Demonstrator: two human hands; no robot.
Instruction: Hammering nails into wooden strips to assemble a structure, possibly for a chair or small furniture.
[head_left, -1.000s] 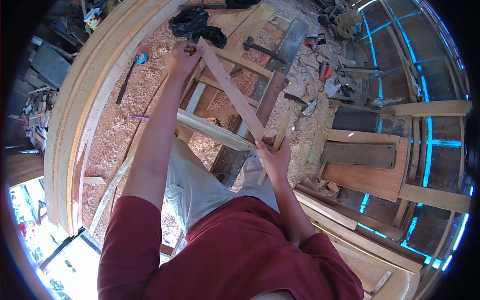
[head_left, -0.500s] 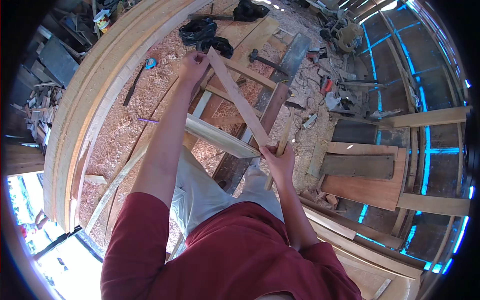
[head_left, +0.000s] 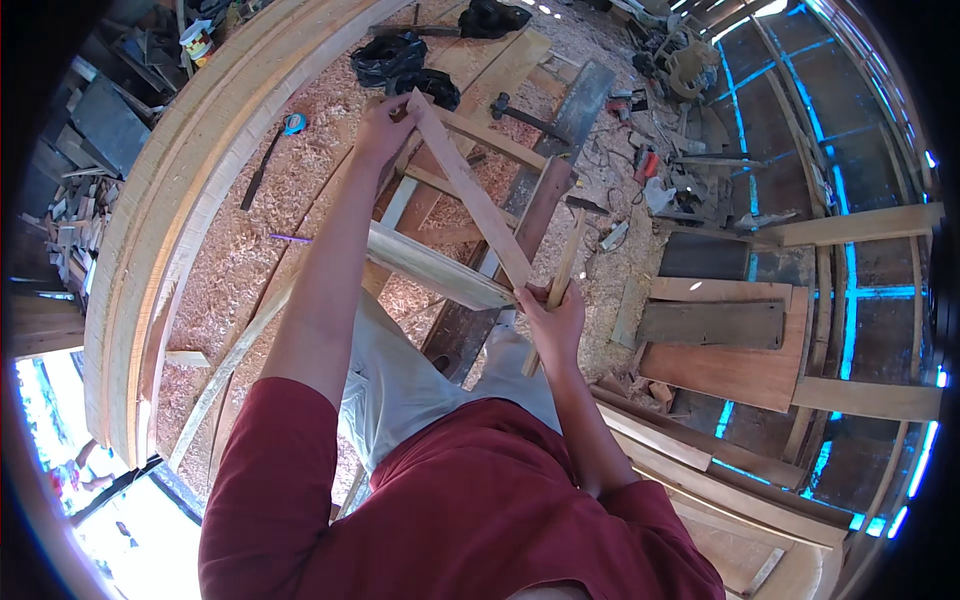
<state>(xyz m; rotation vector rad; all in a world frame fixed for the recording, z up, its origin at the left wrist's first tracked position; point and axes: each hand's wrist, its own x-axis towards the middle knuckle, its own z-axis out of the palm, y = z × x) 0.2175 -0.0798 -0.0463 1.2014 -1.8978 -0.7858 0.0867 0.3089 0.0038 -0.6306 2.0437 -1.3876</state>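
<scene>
Over the wooden frame [head_left: 500, 143], a flat wooden strip [head_left: 467, 187] slants between the two hands, its far end at the left hand [head_left: 385, 128], its near end at the right hand [head_left: 552, 318]. Left of the frame, shavings-covered ground [head_left: 230, 240] opens out as far as a curved timber beam [head_left: 150, 230]; near the frame's far edge lie a hammer [head_left: 535, 120] and a black bag [head_left: 440, 90]. Fingers curled, the left hand pinches the strip's tip; the right hand closes on the strip's other end and a slim stick [head_left: 567, 255] beside the frame.
</scene>
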